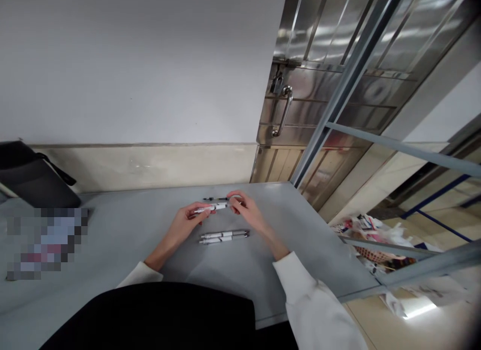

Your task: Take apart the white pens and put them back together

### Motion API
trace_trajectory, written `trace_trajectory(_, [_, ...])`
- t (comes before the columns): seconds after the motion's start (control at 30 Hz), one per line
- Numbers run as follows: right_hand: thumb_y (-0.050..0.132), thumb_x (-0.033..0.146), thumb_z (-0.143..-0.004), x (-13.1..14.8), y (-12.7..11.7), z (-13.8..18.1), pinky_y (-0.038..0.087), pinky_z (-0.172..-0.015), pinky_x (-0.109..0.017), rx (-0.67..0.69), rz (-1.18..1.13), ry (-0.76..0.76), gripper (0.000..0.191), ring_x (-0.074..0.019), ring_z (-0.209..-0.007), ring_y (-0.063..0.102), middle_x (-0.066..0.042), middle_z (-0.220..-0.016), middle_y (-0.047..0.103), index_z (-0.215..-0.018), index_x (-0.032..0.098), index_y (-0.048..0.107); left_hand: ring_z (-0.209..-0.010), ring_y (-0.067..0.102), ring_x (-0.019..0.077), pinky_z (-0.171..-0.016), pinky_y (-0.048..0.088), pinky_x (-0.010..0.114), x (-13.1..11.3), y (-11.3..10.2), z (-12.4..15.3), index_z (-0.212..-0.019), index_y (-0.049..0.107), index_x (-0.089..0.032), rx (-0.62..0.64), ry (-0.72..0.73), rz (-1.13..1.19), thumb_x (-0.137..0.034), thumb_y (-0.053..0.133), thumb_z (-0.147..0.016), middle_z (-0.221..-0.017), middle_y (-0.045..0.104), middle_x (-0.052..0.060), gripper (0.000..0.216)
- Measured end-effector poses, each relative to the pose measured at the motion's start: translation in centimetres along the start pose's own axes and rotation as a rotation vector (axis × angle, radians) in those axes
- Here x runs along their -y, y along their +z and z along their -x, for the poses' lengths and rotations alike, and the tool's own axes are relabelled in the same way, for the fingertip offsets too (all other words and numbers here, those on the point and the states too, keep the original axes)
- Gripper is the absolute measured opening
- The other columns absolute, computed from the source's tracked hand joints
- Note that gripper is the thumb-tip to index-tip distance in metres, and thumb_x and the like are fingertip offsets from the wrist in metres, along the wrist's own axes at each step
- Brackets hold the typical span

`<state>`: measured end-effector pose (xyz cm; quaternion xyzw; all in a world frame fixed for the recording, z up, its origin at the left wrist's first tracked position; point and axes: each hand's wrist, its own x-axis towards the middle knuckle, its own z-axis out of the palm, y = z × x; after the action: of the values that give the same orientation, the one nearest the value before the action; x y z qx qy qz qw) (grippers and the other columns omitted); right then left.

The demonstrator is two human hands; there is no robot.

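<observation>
Over the grey table (112, 239) we hold a white pen (214, 207) between our hands. Our left hand (190, 217) pinches one end, our right hand (242, 207) pinches the other. Two spare pens (223, 236) lie nearer us.

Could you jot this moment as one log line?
left hand: holds pen | right hand: pinches its end | spare pens: lying on table

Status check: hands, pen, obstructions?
Left hand and right hand both grip one white pen. Two spare pens lie nearer, thin dark rod beyond. Nothing blocking.
</observation>
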<state>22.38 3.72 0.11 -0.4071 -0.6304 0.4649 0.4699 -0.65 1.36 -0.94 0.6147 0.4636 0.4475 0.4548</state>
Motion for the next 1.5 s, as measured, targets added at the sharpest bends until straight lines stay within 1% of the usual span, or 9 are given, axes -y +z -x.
trace_trajectory(0.13, [0.055, 0.062, -0.091, -0.14, 0.25, 0.15, 0.034, -0.053, -0.028, 0.007, 0.009, 0.074, 0.042, -0.0142, -0.049, 0.046, 0.006, -0.052, 0.05, -0.097, 0.021, 0.064, -0.092, 0.072, 0.027, -0.067, 0.051, 0.031, 0.13, -0.07, -0.06, -0.103, 0.08, -0.021, 0.016, 0.004, 0.0, -0.055, 0.076, -0.082, -0.103, 0.082, 0.009, 0.04])
trace_trajectory(0.27, [0.061, 0.051, -0.086, 0.0, 0.28, 0.18, 0.038, -0.058, -0.026, -0.001, -0.037, 0.006, 0.031, -0.0142, -0.06, 0.052, 0.003, -0.067, 0.056, -0.097, 0.022, 0.066, -0.092, 0.071, 0.0261, -0.068, 0.051, 0.03, 0.24, -0.09, -0.05, -0.104, 0.079, -0.021, 0.001, 0.008, 0.009, -0.054, 0.075, -0.084, -0.102, 0.081, 0.008, 0.039])
trace_trajectory(0.47, [0.054, 0.061, -0.091, -0.03, 0.11, 0.11, 0.029, -0.053, -0.028, 0.016, 0.01, 0.029, 0.041, -0.0135, -0.049, 0.039, 0.008, -0.051, 0.039, -0.094, 0.022, 0.064, -0.093, 0.072, 0.0267, -0.068, 0.051, 0.03, -0.09, 0.31, 0.12, -0.103, 0.079, -0.022, 0.016, 0.02, 0.015, -0.054, 0.075, -0.083, -0.103, 0.081, 0.009, 0.037])
trace_trajectory(0.67, [0.064, 0.052, -0.084, -0.19, 0.03, 0.08, 0.035, -0.057, -0.028, -0.002, -0.043, -0.028, 0.031, -0.0141, -0.058, 0.047, 0.005, -0.064, 0.051, -0.096, 0.024, 0.066, -0.092, 0.071, 0.0255, -0.07, 0.052, 0.03, 0.03, 0.29, 0.12, -0.103, 0.079, -0.022, 0.008, 0.02, -0.003, -0.052, 0.075, -0.084, -0.101, 0.081, 0.008, 0.036])
trace_trajectory(0.83, [0.056, 0.061, -0.09, 0.1, -0.01, 0.24, 0.031, -0.053, -0.029, 0.02, 0.005, 0.057, 0.041, -0.014, -0.048, 0.041, 0.007, -0.049, 0.044, -0.097, 0.022, 0.065, -0.09, 0.07, 0.0247, -0.069, 0.051, 0.03, 0.16, 0.36, 0.21, -0.105, 0.079, -0.022, 0.026, 0.03, 0.006, -0.052, 0.074, -0.085, -0.102, 0.081, 0.008, 0.037])
trace_trajectory(1.0, [0.062, 0.054, -0.084, 0.48, -0.03, 0.29, 0.04, -0.06, -0.029, 0.006, -0.077, -0.016, 0.034, -0.0152, -0.06, 0.051, 0.004, -0.063, 0.053, -0.098, 0.023, 0.066, -0.089, 0.07, 0.0235, -0.069, 0.051, 0.03, 0.17, 0.44, 0.27, -0.103, 0.079, -0.021, 0.017, 0.038, 0.017, -0.051, 0.074, -0.086, -0.1, 0.08, 0.008, 0.035])
trace_trajectory(1.2, [0.057, 0.061, -0.09, 0.4, 0.01, 0.25, 0.029, -0.053, -0.029, -0.013, 0.025, 0.033, 0.041, -0.0137, -0.049, 0.039, 0.007, -0.051, 0.04, -0.093, 0.022, 0.066, -0.09, 0.071, 0.0249, -0.069, 0.052, 0.031, 0.16, 0.56, 0.33, -0.103, 0.078, -0.022, 0.013, 0.029, 0.021, -0.052, 0.075, -0.084, -0.102, 0.081, 0.008, 0.035])
trace_trajectory(1.37, [0.061, 0.052, -0.085, 0.43, 0.13, 0.18, 0.036, -0.057, -0.028, -0.009, -0.038, -0.015, 0.031, -0.0153, -0.06, 0.048, 0.003, -0.064, 0.051, -0.094, 0.023, 0.067, -0.087, 0.07, 0.0239, -0.069, 0.052, 0.031, 0.07, 0.63, 0.36, -0.101, 0.079, -0.022, 0.001, 0.035, 0.004, -0.053, 0.074, -0.084, -0.097, 0.08, 0.007, 0.035])
trace_trajectory(1.5, [0.063, 0.053, -0.086, 0.32, 0.2, 0.14, 0.033, -0.055, -0.028, -0.028, -0.011, -0.013, 0.032, -0.0144, -0.055, 0.043, 0.005, -0.059, 0.046, -0.096, 0.023, 0.066, -0.087, 0.07, 0.0238, -0.068, 0.052, 0.03, 0.26, 0.59, 0.24, -0.101, 0.078, -0.021, 0.01, 0.038, 0.023, -0.053, 0.074, -0.085, -0.099, 0.081, 0.008, 0.036])
